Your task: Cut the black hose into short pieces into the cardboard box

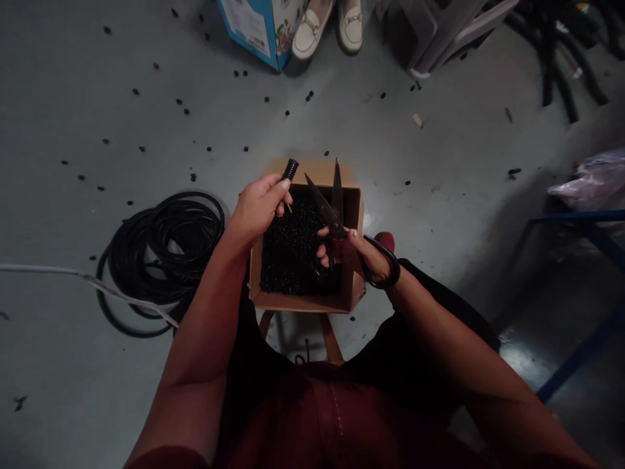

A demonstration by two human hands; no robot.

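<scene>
And here, mid-frame, the left hand pinches tight on a black ribbed tube, its lower end lost among the fingers, long axis slanting up and slightly right. The right hand curls round scissors, blades spread, tips toward the frame's top, one handle murky against the carton.

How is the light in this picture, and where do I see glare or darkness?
In the head view, light is dim overall; a glare patch whitens the floor at lower right; inside the cardboard box, black pieces merge into darkness; the scissors show clear outlines.
</scene>
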